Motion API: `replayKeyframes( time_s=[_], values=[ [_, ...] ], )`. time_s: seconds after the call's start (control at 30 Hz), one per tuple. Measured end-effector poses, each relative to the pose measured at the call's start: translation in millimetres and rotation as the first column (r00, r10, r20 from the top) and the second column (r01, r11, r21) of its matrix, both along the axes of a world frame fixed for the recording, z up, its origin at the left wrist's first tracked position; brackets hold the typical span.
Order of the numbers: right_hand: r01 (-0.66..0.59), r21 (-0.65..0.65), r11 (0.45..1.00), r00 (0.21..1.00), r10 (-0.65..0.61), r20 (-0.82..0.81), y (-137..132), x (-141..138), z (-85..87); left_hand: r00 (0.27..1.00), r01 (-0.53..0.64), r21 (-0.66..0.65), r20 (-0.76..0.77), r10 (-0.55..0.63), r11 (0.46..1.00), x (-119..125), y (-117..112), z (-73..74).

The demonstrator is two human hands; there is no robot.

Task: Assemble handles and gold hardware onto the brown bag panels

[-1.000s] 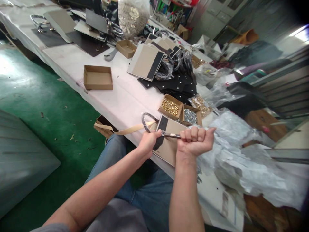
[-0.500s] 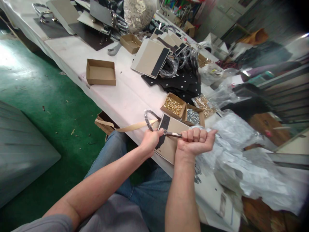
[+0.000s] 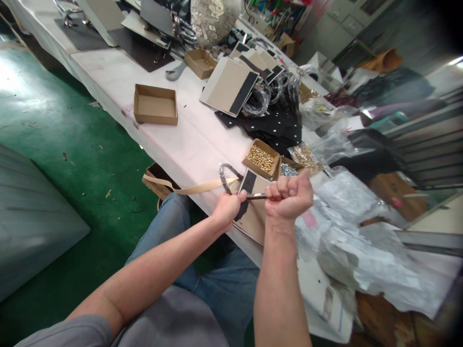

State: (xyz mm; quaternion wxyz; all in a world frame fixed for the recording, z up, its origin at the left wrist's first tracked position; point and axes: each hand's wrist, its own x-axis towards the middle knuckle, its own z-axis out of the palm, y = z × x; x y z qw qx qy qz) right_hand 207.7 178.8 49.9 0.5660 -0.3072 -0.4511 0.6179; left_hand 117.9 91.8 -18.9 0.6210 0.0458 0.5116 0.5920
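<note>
My left hand (image 3: 228, 208) is closed at the end of a dark loop handle (image 3: 223, 176) in clear wrap, over a beige panel (image 3: 249, 222) with a black strip. In my right hand (image 3: 288, 195), a fist holds a thin dark rod-shaped tool (image 3: 258, 196); its other end meets my left thumb and fingertips. What the left fingers pinch there is partly hidden. Just beyond the panel are a carton of gold-coloured studs (image 3: 260, 158) and a carton of small silver-coloured parts (image 3: 288, 169), the latter partly covered by my right hand.
A shallow cardboard box (image 3: 156, 107) stands on the white-covered table (image 3: 195, 144). Farther back lie stacked beige panels (image 3: 226, 86) with wrapped handles, and black studded pieces (image 3: 275, 126). Crumpled plastic wrapping (image 3: 340, 231) spreads on the right. A tan strap (image 3: 191, 188) hangs over the table edge.
My right fist has turned and shifted slightly left and up, with the thumb now folded higher, covering more of the silver-coloured parts. My left hand holds nearly the same place.
</note>
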Motion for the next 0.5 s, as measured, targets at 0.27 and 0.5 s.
replayKeyframes(
  time_s=[0.27, 0.5],
  values=[
    [-0.062, 0.004, 0.998, 0.99, 0.061, 0.125, -3.1, -17.2, 4.5, 0.996, -0.08, 0.111, 0.033, 0.077, 0.991, 3.8, 1.8, -1.9],
    [-0.067, 0.036, 0.997, 0.986, 0.06, 0.157, -12.4, -29.0, 8.8, 0.998, -0.051, 0.063, 0.04, 0.049, 0.997, -0.9, 2.6, 3.9]
  ],
)
